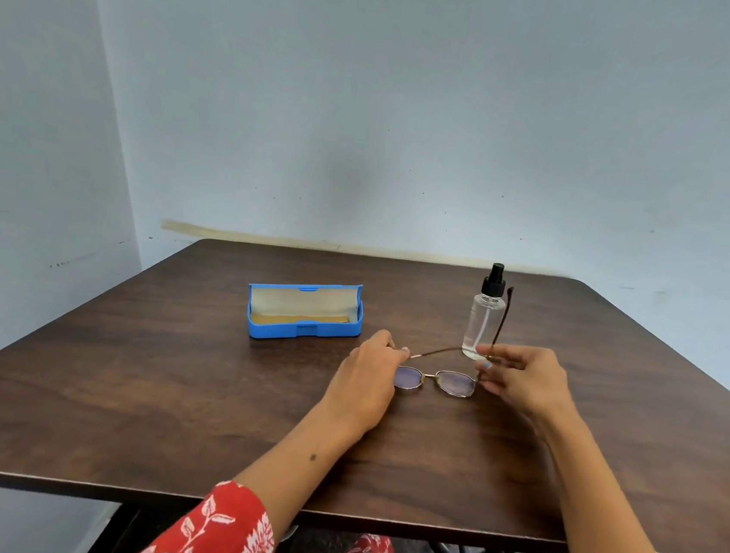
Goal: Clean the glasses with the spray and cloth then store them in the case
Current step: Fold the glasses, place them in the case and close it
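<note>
Glasses [435, 379] are held low over the dark wooden worktop [162, 390], lenses toward the person. Left hand [369, 367] has its fingers pinched on one temple hinge; right hand [519, 378] has its fingers clamped on the other, that temple raised. Spray bottle [484, 318] stands upright just behind. Blue case [305, 313] lies open, left of the bottle.

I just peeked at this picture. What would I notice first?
Probably the two hands in the middle of the brown table, the left hand and right hand holding a pair of glasses by the ends. A bright blue case lies open to the left, and a clear spray bottle stands behind.
</note>
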Motion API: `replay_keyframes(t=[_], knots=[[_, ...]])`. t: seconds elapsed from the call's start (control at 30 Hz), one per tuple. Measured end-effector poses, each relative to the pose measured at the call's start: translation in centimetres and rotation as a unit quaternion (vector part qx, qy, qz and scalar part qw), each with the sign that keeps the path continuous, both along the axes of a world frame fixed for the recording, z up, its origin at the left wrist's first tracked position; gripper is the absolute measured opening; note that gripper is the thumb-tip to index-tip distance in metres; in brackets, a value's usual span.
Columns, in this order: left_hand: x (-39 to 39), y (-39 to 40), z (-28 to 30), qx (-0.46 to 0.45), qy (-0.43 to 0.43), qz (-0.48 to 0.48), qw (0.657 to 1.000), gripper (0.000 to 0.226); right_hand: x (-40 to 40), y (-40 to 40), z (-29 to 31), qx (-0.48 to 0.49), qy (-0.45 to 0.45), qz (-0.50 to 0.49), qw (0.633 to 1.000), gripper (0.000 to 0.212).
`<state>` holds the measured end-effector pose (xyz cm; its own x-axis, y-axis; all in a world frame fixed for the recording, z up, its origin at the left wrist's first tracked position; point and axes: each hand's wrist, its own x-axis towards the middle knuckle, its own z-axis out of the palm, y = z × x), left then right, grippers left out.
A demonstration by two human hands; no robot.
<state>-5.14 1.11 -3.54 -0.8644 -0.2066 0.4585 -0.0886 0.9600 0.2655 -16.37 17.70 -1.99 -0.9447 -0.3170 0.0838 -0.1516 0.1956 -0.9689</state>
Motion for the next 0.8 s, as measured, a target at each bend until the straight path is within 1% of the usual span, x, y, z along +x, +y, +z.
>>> replay_keyframes(t=[0.03, 0.07, 0.13, 0.2, 0.3, 0.37, 0.47, 0.5, 0.6, 0.67, 0.73, 0.8], knots=[[0.1, -0.1, 0.1, -0.008, -0.006, -0.002, 1.000, 0.032, 0.0, 0.1, 0.1, -0.003, -0.001, 0.005, 1.000, 0.035], [0.1, -0.1, 0.3, -0.011, -0.008, -0.004, 1.000, 0.030, 0.0, 0.2, 0.3, -0.007, 0.000, 0.010, 1.000, 0.034], [0.2, -0.1, 0.6, 0.003, -0.003, -0.007, 1.000, 0.028, 0.1, 0.5, 0.6, -0.014, 0.003, 0.028, 1.000, 0.025], [0.4, -0.2, 0.7, 0.039, 0.016, -0.005, 0.999, 0.024, 0.1, 0.7, 1.1, -0.001, 0.009, 0.059, 0.998, 0.019], [0.5, -0.4, 0.4, 0.104, 0.061, 0.005, 0.993, 0.020, 0.2, 0.8, 1.8, 0.054, 0.045, 0.080, 0.994, 0.014], [0.5, -0.6, 0.2, 0.151, 0.075, 0.005, 0.986, 0.024, 0.3, 0.5, 2.1, 0.104, 0.095, 0.081, 0.987, 0.013], [0.8, -1.2, 0.1, 0.220, 0.072, -0.003, 0.973, 0.040, 0.6, 0.0, 2.1, 0.182, 0.176, 0.085, 0.964, 0.014], [0.9, -1.4, 0.0, 0.232, 0.070, -0.007, 0.970, 0.042, 0.6, -0.2, 2.1, 0.203, 0.194, 0.084, 0.956, 0.014], [1.5, -2.3, 0.0, 0.222, 0.056, -0.011, 0.973, 0.034, 0.7, -0.4, 2.1, 0.250, 0.227, 0.087, 0.937, 0.019], [1.8, -2.6, 0.1, 0.217, 0.041, -0.019, 0.975, 0.028, 0.7, -0.4, 2.2, 0.278, 0.234, 0.090, 0.927, 0.022], [1.9, -2.7, 0.3, 0.230, 0.038, -0.027, 0.972, 0.025, 0.7, -0.5, 2.3, 0.294, 0.234, 0.090, 0.922, 0.023], [2.0, -2.7, 0.4, 0.257, 0.044, -0.033, 0.965, 0.023, 0.5, -0.3, 2.4, 0.291, 0.223, 0.088, 0.926, 0.025]])
